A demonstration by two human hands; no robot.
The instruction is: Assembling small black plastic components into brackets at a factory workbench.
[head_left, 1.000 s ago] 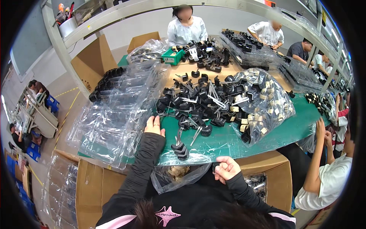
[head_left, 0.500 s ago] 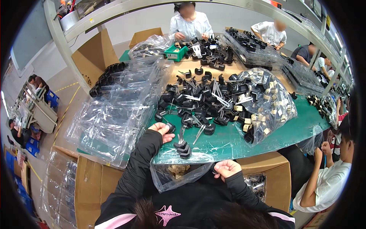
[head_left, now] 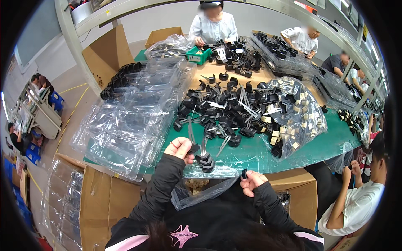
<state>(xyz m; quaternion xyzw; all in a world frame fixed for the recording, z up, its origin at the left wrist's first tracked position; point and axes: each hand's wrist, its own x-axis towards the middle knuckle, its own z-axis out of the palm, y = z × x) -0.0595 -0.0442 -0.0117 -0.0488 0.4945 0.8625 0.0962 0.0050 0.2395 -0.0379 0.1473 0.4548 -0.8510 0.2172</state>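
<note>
Green covers the near part of the counter [head_left: 245, 156], where two bare hands work close to its front edge. The left hand [head_left: 180, 149] has its grip pinched, thumb against fingers, on a black part [head_left: 193, 147] with a thin metal strip pointing up and away. Just beside it, a short row of similar parts [head_left: 205, 163] lies nested together near the edge. The right hand [head_left: 254, 183] hangs just in front of the edge, its grip closed by the fingertips around a small black piece [head_left: 244, 174].

Beyond the hands spreads a loose heap of black parts [head_left: 226, 106], many with metal strips. To its right sits a clear bag [head_left: 310, 113] of black and cream pieces; to its left lie clear plastic trays [head_left: 121, 121], overlapping. Below the edge, between the forearms, another bag [head_left: 209, 194] gapes, with crumpled beige stuff inside.
</note>
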